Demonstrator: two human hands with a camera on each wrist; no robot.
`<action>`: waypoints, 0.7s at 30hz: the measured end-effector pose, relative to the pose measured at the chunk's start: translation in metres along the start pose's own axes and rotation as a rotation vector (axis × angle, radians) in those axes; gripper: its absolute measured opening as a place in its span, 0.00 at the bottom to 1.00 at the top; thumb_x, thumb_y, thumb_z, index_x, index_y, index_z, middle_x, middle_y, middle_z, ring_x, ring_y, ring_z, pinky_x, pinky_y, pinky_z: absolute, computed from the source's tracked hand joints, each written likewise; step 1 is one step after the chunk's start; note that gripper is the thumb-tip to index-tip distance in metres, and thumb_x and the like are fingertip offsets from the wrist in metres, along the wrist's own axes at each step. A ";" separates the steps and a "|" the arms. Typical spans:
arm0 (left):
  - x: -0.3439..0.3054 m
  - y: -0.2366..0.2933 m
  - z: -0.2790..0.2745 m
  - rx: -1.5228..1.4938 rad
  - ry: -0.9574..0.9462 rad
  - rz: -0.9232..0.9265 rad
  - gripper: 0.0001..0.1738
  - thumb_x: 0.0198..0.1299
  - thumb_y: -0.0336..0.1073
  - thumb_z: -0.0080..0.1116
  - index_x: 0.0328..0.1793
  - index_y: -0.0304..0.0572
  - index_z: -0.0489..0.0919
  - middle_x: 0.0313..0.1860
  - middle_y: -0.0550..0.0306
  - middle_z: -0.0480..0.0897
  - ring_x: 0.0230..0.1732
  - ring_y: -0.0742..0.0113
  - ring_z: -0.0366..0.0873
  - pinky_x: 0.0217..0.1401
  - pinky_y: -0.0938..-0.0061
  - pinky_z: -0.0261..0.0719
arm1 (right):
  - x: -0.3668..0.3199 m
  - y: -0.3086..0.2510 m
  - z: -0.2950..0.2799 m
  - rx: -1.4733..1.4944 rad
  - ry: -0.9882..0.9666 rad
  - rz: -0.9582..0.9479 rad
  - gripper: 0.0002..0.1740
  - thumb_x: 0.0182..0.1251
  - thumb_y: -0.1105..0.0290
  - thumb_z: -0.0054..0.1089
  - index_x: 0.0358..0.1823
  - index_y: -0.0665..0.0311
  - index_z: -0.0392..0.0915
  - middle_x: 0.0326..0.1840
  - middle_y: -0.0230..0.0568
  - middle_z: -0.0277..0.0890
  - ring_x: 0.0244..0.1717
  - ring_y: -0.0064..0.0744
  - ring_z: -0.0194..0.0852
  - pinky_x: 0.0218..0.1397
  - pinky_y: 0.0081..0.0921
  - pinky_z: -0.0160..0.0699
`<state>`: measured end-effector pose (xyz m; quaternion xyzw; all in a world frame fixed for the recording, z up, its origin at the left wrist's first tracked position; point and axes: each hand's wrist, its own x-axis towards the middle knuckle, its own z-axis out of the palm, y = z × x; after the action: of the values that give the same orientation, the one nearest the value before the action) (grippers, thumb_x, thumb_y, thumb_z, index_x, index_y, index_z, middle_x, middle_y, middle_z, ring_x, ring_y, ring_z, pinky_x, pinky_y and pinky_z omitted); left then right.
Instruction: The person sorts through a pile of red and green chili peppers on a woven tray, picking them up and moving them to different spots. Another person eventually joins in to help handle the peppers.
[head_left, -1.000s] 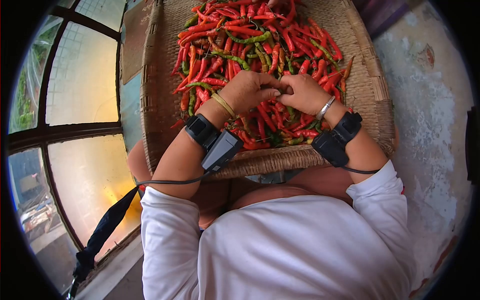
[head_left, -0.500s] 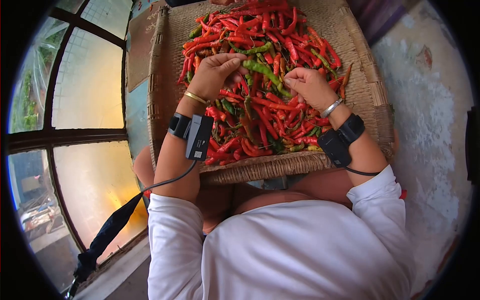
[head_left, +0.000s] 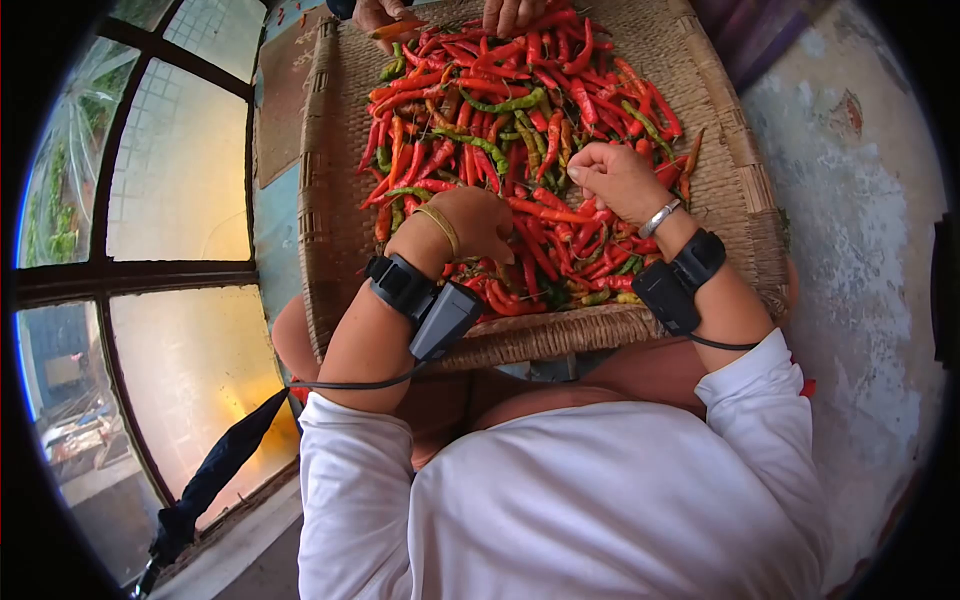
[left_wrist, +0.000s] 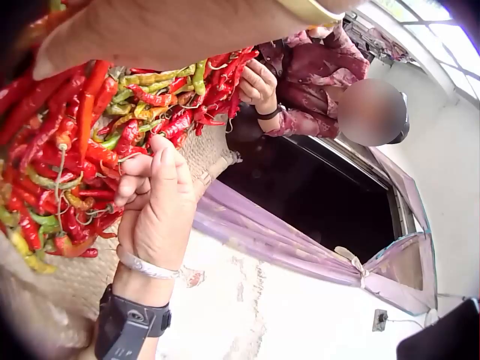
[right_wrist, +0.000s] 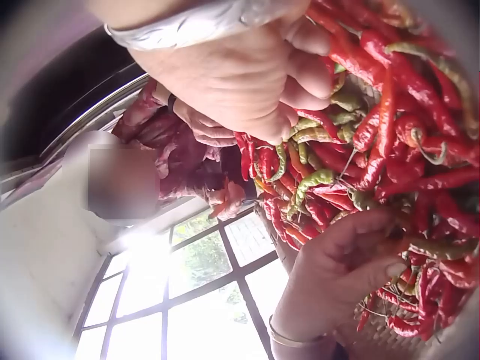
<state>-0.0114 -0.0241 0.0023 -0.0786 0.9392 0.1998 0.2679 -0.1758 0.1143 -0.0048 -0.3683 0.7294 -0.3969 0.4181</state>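
Note:
Red and green chili peppers (head_left: 560,205) lie heaped in a shallow woven tray (head_left: 735,160). Low over the left part of the heap, my left hand (head_left: 465,222) points its fingers down among the peppers. In the right wrist view its thumb and fingers are beside a dull green pepper (right_wrist: 442,247); I cannot tell whether they pinch it. My right hand (head_left: 622,180) stays above the right side of the heap. Its fingers curl in with the thumb against the index finger, and no pepper shows in them.
Across the tray, another person's hands (head_left: 515,14) are at the far edge of the heap, one beside an orange-brown pepper (head_left: 398,29). A framed window (head_left: 180,190) stands at the left, with a folded dark umbrella (head_left: 225,455) before it. A worn wall (head_left: 850,220) lies right.
My hands came together, then parted, the left holding a green pepper. The left hand has since dropped nearer me, onto the heap. The right has hardly moved. Another person's hands came into view.

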 end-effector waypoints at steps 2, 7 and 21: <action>0.003 -0.002 0.003 0.030 -0.027 0.050 0.14 0.46 0.46 0.60 0.33 0.44 0.80 0.28 0.52 0.80 0.33 0.55 0.77 0.38 0.65 0.73 | 0.001 0.001 0.001 -0.031 -0.021 0.002 0.09 0.60 0.68 0.52 0.36 0.68 0.73 0.21 0.29 0.69 0.19 0.13 0.65 0.20 0.12 0.67; 0.000 0.006 -0.009 -0.502 0.466 0.111 0.12 0.47 0.36 0.63 0.35 0.38 0.77 0.26 0.57 0.79 0.27 0.68 0.77 0.31 0.75 0.74 | -0.002 0.003 0.007 -0.109 -0.190 -0.177 0.12 0.55 0.66 0.58 0.35 0.68 0.75 0.21 0.32 0.74 0.22 0.18 0.70 0.25 0.18 0.69; -0.001 -0.030 -0.022 -1.124 0.616 -0.096 0.09 0.55 0.37 0.57 0.34 0.37 0.76 0.22 0.64 0.77 0.21 0.82 0.70 0.22 0.87 0.68 | -0.001 0.008 0.003 -0.611 -0.133 -0.130 0.12 0.52 0.61 0.57 0.23 0.63 0.76 0.25 0.42 0.75 0.29 0.39 0.74 0.35 0.34 0.71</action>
<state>-0.0135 -0.0604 0.0100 -0.3027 0.7205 0.6178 -0.0877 -0.1744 0.1173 -0.0125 -0.5477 0.7608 -0.1603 0.3091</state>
